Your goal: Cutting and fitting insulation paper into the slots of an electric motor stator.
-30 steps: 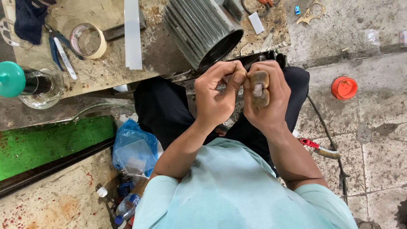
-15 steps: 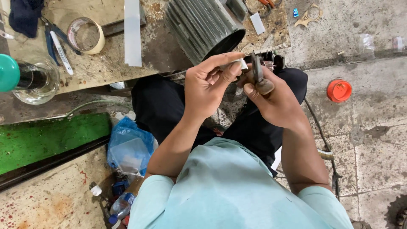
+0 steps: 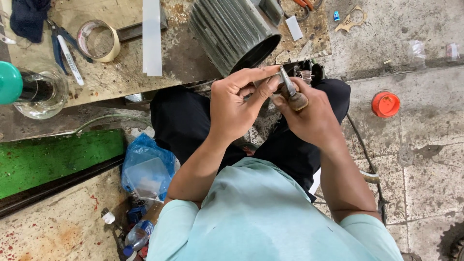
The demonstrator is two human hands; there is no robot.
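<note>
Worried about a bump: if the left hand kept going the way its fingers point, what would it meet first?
The left hand points toward the right hand, so it would meet the metal tool held there first; its fingertips look nearly against it already, though depth is unclear.

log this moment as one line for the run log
left hand: pinching small part at tool tip | right hand: gripping wooden-handled tool | nearby: ribbed motor housing, tape roll, orange cap
</note>
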